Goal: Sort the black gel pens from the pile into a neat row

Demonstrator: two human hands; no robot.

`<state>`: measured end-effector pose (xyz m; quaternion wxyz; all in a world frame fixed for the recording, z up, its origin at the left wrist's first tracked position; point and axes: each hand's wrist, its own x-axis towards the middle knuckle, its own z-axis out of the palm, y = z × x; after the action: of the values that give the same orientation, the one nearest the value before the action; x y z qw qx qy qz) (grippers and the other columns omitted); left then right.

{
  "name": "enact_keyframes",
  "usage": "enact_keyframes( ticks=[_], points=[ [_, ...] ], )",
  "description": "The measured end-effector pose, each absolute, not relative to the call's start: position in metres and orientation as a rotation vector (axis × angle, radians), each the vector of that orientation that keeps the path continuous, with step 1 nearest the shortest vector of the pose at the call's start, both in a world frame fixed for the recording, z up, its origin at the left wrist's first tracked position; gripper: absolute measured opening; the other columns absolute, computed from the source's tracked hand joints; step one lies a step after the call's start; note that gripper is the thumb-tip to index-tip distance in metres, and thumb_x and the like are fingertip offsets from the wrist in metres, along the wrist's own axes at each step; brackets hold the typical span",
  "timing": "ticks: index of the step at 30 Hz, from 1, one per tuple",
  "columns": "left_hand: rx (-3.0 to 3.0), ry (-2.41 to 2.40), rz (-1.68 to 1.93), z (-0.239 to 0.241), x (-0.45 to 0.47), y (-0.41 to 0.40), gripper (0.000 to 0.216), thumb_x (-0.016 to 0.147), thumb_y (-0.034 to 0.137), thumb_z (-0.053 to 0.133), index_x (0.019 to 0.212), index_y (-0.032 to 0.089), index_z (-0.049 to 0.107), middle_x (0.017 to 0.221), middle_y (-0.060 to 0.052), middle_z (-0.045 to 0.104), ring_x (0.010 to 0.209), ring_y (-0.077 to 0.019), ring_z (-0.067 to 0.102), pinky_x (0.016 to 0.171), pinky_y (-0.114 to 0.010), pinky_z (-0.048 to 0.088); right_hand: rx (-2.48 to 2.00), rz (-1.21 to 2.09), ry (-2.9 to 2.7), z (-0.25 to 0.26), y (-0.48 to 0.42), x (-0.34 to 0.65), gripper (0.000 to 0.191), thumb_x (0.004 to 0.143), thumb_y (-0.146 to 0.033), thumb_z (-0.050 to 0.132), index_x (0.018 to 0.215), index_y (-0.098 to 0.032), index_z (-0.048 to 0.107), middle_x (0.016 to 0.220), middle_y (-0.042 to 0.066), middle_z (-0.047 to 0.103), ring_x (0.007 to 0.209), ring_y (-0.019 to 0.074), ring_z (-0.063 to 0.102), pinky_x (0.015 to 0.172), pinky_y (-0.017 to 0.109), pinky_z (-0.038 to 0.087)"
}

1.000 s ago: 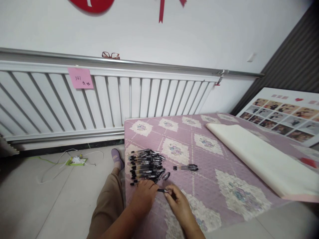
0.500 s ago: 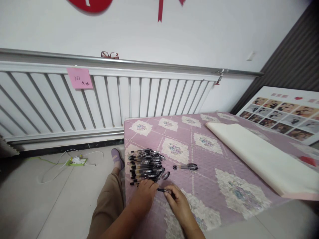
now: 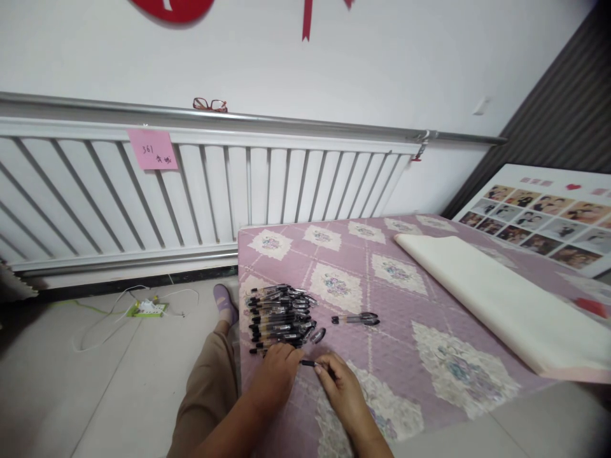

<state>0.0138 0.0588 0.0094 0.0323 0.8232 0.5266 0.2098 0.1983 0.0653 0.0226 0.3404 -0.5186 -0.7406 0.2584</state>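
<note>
Head view: we see both hands low on a purple quilted mat (image 3: 382, 299). Left hand (image 3: 275, 376) and right hand (image 3: 341, 389) sit close together, pinching one black pen (image 3: 309, 363) between them; the pen spans the small gap, left fingers on one end, right fingertips (image 3: 321, 367) on the other. We can't tell how tight either grip is. Pen pile (image 3: 279, 316) lies just beyond the left hand, touching or nearly touching its knuckles. Two loose pens (image 3: 356, 319) lie apart from the pile, beyond the right hand. Cream paper roll (image 3: 501, 305) sits well off to the right. Behind the mat: white radiator (image 3: 200, 191) with pink note (image 3: 151, 150), glasses (image 3: 210, 105) on top.
</note>
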Motion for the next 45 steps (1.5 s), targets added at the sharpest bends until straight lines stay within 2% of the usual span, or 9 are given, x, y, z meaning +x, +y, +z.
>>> enact_keyframes(
  ticks=[2,7,12,17,22,27,32,37,45],
  points=[
    [2.534,1.62,0.636,0.0102,0.0136,0.0588,0.025,0.095,0.014,0.044,0.116,0.022,0.056,0.102,-0.002,0.061,0.093,-0.0177,0.054,0.087,-0.032,0.044,-1.346,0.654,-1.931,0.0241,0.0657,0.1973,0.021,0.089,-0.032,0.049,0.075,-0.022,0.061,0.076,0.004,0.063,0.076,0.0198,0.061,0.07,0.03,0.047],
    [2.521,1.622,0.615,0.0106,0.0139,0.0589,0.026,0.095,0.016,0.044,0.118,0.022,0.054,0.104,-0.002,0.062,0.095,-0.0184,0.054,0.089,-0.033,0.044,-1.334,0.645,-1.9,0.0231,0.066,0.1977,0.014,0.085,-0.029,0.054,0.092,-0.022,0.064,0.082,0.003,0.064,0.077,0.0193,0.061,0.071,0.029,0.048],
    [2.504,1.615,0.606,0.0102,0.014,0.0592,0.028,0.095,0.014,0.042,0.118,0.023,0.054,0.106,-0.002,0.062,0.097,-0.019,0.055,0.091,-0.034,0.044,-1.325,0.642,-1.962,0.02,0.0659,0.1992,0.023,0.09,-0.032,0.047,0.075,-0.022,0.061,0.076,0.003,0.063,0.076,0.0196,0.061,0.07,0.029,0.047],
    [2.497,1.606,0.631,0.007,0.0133,0.0599,0.029,0.095,0.016,0.045,0.121,0.023,0.053,0.109,-0.002,0.062,0.099,-0.0195,0.054,0.091,-0.035,0.044,-1.345,0.645,-1.895,0.0164,0.0668,0.1997,0.013,0.085,-0.029,0.054,0.093,-0.022,0.063,0.085,0.003,0.065,0.08,0.0196,0.062,0.073,0.029,0.048],
    [2.487,1.616,0.6,0.007,0.0137,0.0597,0.029,0.095,0.017,0.045,0.122,0.023,0.052,0.109,-0.002,0.062,0.101,-0.0192,0.054,0.094,-0.035,0.043,-1.337,0.654,-1.943,0.0191,0.0675,0.1987,0.021,0.089,-0.031,0.048,0.074,-0.022,0.06,0.076,0.002,0.063,0.075,0.0189,0.061,0.07,0.028,0.046],
    [2.479,1.614,0.554,0.0122,0.014,0.0591,0.03,0.095,0.015,0.045,0.123,0.023,0.051,0.109,-0.002,0.062,0.1,-0.0188,0.054,0.094,-0.034,0.042,-1.353,0.664,-1.916,0.0182,0.0671,0.1988,0.012,0.085,-0.028,0.054,0.09,-0.022,0.063,0.082,0.003,0.064,0.077,0.0192,0.061,0.071,0.029,0.047],
    [2.482,1.62,0.546,0.0132,0.0136,0.0593,0.029,0.096,0.015,0.042,0.122,0.024,0.052,0.109,-0.001,0.062,0.099,-0.0177,0.054,0.093,-0.033,0.042,-1.336,0.65,-1.949,0.0203,0.0679,0.198,0.02,0.088,-0.03,0.049,0.074,-0.021,0.06,0.076,0.003,0.063,0.075,0.0192,0.06,0.07,0.029,0.046],
    [2.488,1.619,0.563,0.0101,0.0139,0.0599,0.03,0.096,0.015,0.042,0.122,0.024,0.052,0.109,-0.001,0.062,0.098,-0.0178,0.054,0.092,-0.033,0.043,-1.339,0.646,-1.928,0.0221,0.067,0.1983,0.012,0.084,-0.027,0.054,0.089,-0.022,0.064,0.081,0.003,0.065,0.078,0.0194,0.062,0.071,0.029,0.047],
    [2.448,1.625,0.519,0.013,0.014,0.0593,0.03,0.096,0.017,0.043,0.123,0.024,0.051,0.109,-0.002,0.062,0.101,-0.0189,0.055,0.094,-0.035,0.043,-1.328,0.63,-1.961,0.0205,0.0673,0.1982,0.017,0.087,-0.029,0.05,0.077,-0.022,0.062,0.078,0.003,0.064,0.077,0.0194,0.062,0.071,0.029,0.047]
  ],
)
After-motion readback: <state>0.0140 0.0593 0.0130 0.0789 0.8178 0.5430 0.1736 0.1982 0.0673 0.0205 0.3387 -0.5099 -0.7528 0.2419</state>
